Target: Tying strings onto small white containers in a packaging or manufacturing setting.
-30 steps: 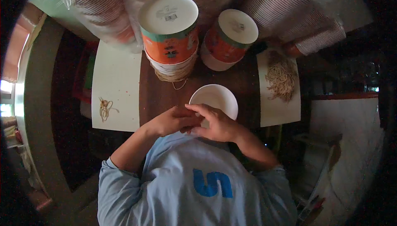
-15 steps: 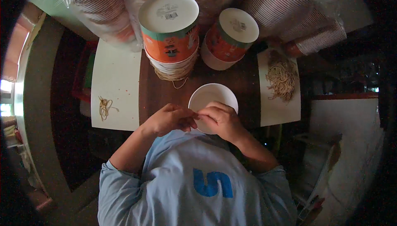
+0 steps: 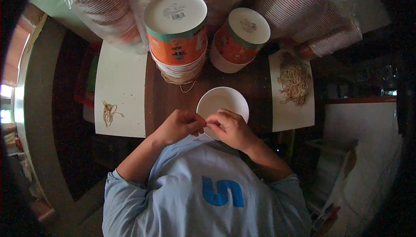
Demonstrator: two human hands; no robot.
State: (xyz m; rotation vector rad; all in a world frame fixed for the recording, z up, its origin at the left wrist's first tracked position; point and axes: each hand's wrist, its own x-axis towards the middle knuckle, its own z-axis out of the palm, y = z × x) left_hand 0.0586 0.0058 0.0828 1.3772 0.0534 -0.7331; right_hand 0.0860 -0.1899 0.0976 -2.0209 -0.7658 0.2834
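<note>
Both hands (image 3: pixel 208 126) meet fingertips over the white bowl's (image 3: pixel 223 102) near rim.

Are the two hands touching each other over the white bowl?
Touching. In the head view, the fingertips of the left hand and the right hand meet, pinched together with no gap showing, just above the near rim of the white bowl.

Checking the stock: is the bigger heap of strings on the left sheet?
No, the bigger heap lies on the right sheet.

Hands drawn back to the bowl's near rim

Left hand (image 3: pixel 180 125) and right hand (image 3: pixel 232 128) now meet fingertip-to-fingertip at the white bowl (image 3: pixel 223 102)'s 6 o'clock edge.
</note>
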